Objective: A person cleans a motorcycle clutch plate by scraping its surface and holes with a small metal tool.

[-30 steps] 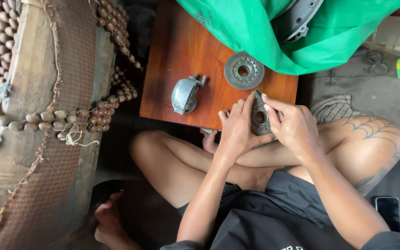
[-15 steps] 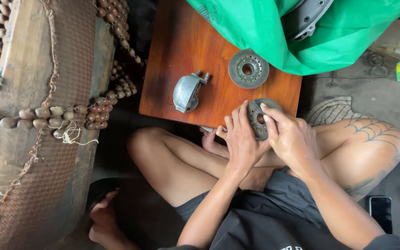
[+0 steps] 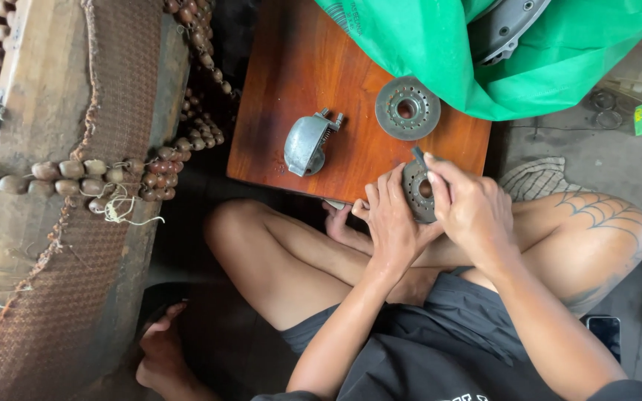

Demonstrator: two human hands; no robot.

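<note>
Metal disc (image 3: 415, 189) betw. both hands; domed part (image 3: 305, 143), 2nd disc (image 3: 407, 108) nearby.

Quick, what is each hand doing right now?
Left hand: closed on the round grey perforated metal disc.
Right hand: gripping the same disc from the other side.

The round disc (image 3: 416, 190) is dull grey metal, pitted. The low table (image 3: 306, 74) is reddish wood, smooth, faintly glossy. The sheet (image 3: 440, 44) looks like thin, shiny green plastic.
</note>
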